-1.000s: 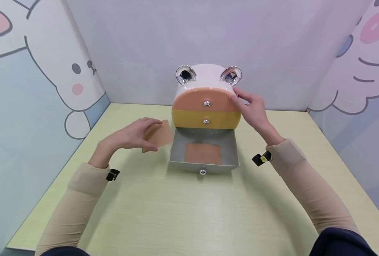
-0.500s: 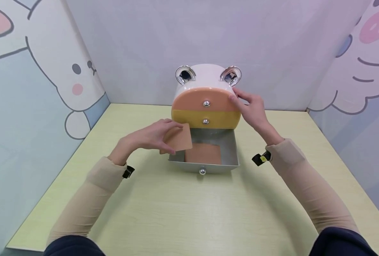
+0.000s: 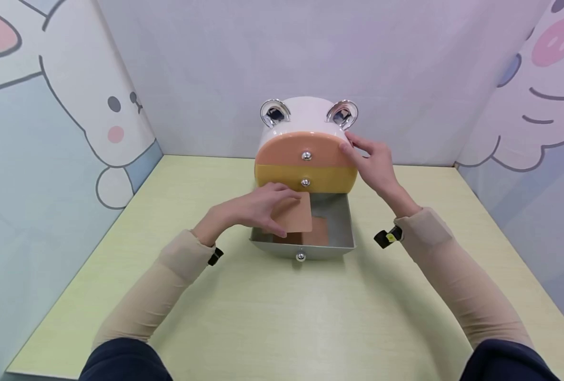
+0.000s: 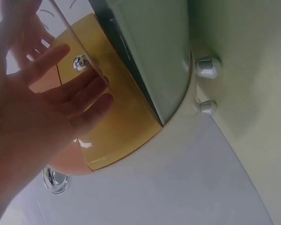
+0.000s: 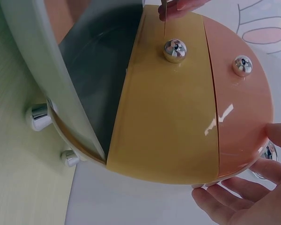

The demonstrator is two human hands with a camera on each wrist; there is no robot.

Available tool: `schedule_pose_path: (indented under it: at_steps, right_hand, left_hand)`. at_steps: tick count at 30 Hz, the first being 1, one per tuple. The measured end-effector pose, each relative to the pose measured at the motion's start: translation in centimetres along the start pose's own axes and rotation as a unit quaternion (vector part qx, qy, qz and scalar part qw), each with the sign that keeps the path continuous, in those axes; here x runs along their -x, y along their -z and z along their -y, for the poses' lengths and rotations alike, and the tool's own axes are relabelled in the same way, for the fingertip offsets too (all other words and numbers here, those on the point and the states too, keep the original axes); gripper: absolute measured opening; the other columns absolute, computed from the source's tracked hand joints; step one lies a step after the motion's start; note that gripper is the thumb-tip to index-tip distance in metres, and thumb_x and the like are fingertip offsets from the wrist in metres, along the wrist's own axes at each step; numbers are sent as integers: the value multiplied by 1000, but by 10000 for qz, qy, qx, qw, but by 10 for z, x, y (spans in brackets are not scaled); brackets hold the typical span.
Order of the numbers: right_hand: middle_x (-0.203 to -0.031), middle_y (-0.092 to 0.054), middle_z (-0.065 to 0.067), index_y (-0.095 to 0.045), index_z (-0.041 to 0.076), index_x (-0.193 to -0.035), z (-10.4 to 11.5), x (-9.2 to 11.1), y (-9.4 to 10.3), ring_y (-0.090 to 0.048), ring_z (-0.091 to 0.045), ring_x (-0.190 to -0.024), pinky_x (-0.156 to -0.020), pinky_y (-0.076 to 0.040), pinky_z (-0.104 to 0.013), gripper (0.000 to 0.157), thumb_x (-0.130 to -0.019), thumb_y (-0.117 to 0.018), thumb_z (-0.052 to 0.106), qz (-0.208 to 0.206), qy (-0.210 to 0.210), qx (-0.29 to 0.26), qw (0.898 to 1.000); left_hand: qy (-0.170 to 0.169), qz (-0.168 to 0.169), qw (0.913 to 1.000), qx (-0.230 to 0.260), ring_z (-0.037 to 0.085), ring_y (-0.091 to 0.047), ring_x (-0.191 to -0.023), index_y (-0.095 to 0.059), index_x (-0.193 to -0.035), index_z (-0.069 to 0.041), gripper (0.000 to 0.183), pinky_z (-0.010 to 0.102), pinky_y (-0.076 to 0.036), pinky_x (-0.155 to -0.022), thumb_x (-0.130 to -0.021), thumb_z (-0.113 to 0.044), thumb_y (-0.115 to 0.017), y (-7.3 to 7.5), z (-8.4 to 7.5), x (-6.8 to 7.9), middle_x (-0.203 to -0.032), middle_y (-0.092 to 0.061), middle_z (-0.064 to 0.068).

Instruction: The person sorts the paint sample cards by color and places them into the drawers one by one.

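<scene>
A small frog-like cabinet (image 3: 308, 115) with a white shell stands at the back of the table. Its grey bottom drawer (image 3: 333, 211) is pulled out, and a flat tan rectangular piece (image 3: 320, 233) lies inside, partly covered from view. Over the drawer my left hand (image 3: 257, 208) pinches another thin tan square (image 3: 297, 216) between thumb and fingers. Only that square's narrow edge (image 4: 75, 35) shows in the left wrist view. My right hand (image 3: 376, 165) holds the cabinet's upper right side, thumb on the orange front (image 5: 246, 117), fingers against the shell.
The yellow middle drawer (image 3: 282, 179) and the orange top drawer are closed, each with a round silver knob (image 3: 306, 155). Silver feet (image 5: 40, 117) lift the cabinet off the pale wooden table (image 3: 282, 317). Walls with cartoon animals (image 3: 115, 119) enclose the back and sides.
My left hand has carried the tan square rightward from beside the cabinet to above the open drawer. My right hand has stayed on the cabinet's side.
</scene>
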State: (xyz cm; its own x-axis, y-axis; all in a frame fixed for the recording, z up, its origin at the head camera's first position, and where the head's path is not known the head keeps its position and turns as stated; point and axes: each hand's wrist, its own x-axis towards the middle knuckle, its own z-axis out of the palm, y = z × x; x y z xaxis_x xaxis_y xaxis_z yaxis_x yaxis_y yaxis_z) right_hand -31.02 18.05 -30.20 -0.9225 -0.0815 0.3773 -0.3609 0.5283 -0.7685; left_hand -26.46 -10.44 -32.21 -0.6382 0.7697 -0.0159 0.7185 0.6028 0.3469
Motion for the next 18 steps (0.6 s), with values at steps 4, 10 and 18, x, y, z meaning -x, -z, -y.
schedule_pose_path:
  at_steps: [4,10,18]
  right_hand:
    - [-143,-52,-7,-53,19,-138,0,0,0,-48,-22,-135,-105,-45,-46,53,-92,-61,46,10,-30,-15,10000]
    - [-142,-53,-6,-54,20,-137,-1,0,0,-49,-21,-134,-105,-46,-45,53,-92,-61,45,-15,-45,-9,10000]
    - [-143,-52,-5,-53,21,-138,-1,0,0,-47,-20,-135,-105,-45,-44,54,-91,-61,46,2,-92,-23,10000]
  left_hand:
    - [-9,-227,9995,-215,30,-38,-131,-48,-140,-11,79,44,-35,-111,-74,-37,-82,-6,-3,-6,-142,-48,10]
    - [-159,-1074,9938,230,26,-54,-111,-58,-126,-4,51,38,-47,-96,-83,-24,-76,-21,-23,3,-122,-62,14]
    - [254,-314,8865,4610,13,-67,-79,-60,-116,0,29,31,-58,-73,-93,-17,-63,-74,-81,35,-97,-71,13]
